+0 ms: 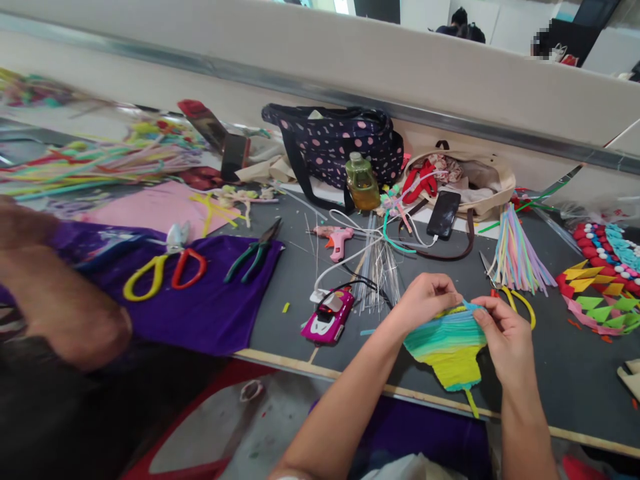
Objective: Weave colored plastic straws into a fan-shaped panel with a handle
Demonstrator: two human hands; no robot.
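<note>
A teal, blue and yellow piece of craft work [447,347], ribbed and narrowing to a short yellow stem, hangs between my hands over the table's front edge. Fingers of my left hand [431,300] are closed on its upper left edge, near a yellow strip. At its upper right, my right hand [505,327] pinches the blue edge between thumb and fingers. Just behind my right hand lie scissors with yellow handles [523,307], partly hidden. A bundle of pastel pipe cleaners [520,257] stands behind them.
Left of my hands are a magenta car-shaped device [330,317], a pink glue gun [339,240] and cables. Behind are a phone [444,213], a bottle [362,183] and bags. Another person's arm [65,300] rests at left by red-yellow scissors [175,263] and pliers [255,252].
</note>
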